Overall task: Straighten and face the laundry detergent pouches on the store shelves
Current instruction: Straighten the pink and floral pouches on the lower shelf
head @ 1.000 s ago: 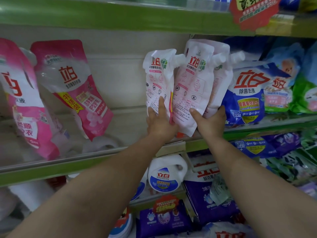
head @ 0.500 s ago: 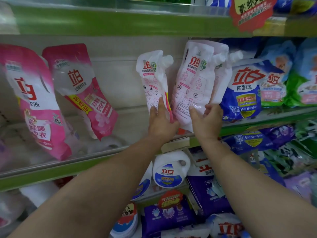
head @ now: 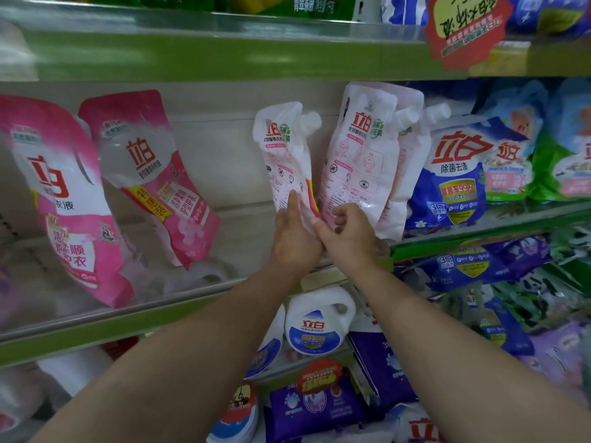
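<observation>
The small white spouted detergent pouch (head: 286, 158) stands on the middle shelf (head: 198, 292), just left of the taller white detergent pouch (head: 361, 158), and it is the landmark for what follows. It leans and twists, its front panel turned partly to the right, its spout pointing toward the taller pouch. It looks like a soft film bag of liquid: probably fairly heavy for its size, floppy through the middle, glossy and likely slippery, so it should sag if held by the top alone. The best hold, I judge, is low down at the gusseted base, where the weight sits, with a second hand steadying the side.

The left hand (head: 292, 241) is at the pouch's lower part, fingers extended up along its front and left edge; whether the thumb closes behind it cannot be told. The right hand (head: 348, 235), just right of the pouch's base, has curled fingers that appear to pinch its lower right edge, between it and the taller pouch.

Further right of the pouch stand a blue and white detergent bag (head: 454, 177) and green bags. Well to its left lean two pink detergent pouches (head: 153, 174). Below it, on the lower shelf, sits a white detergent jug (head: 316, 321).
</observation>
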Action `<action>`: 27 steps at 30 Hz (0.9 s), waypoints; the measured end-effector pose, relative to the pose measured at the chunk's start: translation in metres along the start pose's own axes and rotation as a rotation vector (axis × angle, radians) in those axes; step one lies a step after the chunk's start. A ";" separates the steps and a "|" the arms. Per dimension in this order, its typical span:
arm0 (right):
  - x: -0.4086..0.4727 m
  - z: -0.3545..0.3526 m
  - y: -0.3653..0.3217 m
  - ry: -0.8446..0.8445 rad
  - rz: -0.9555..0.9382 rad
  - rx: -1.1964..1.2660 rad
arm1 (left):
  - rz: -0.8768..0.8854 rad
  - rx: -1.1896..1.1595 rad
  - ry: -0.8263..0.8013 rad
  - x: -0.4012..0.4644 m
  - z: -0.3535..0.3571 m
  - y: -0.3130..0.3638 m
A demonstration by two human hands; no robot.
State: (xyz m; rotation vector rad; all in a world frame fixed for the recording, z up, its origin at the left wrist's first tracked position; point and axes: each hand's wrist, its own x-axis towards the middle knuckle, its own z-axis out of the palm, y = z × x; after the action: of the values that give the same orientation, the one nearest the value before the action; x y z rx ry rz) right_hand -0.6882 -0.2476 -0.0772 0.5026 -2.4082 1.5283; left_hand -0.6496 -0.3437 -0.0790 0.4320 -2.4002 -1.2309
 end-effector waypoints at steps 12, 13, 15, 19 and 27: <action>-0.012 0.044 -0.036 0.098 -0.314 0.077 | -0.015 -0.028 0.321 -0.018 -0.036 -0.035; -0.015 0.050 -0.042 0.065 -0.344 0.091 | -0.008 -0.042 0.371 -0.021 -0.042 -0.038; -0.020 0.065 -0.054 -0.025 -0.361 0.103 | 0.017 -0.038 0.462 -0.027 -0.056 -0.044; -0.027 0.096 -0.065 -0.148 -0.278 0.123 | 0.016 -0.017 0.592 -0.037 -0.084 -0.056; -0.034 0.130 -0.068 -0.233 -0.184 0.195 | -0.145 0.143 0.662 -0.049 -0.109 -0.081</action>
State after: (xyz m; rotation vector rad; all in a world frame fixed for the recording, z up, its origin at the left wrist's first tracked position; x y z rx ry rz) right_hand -0.6318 -0.3869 -0.0897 0.9631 -2.3055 1.7125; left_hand -0.5473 -0.4435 -0.0982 0.9096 -1.9052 -0.7964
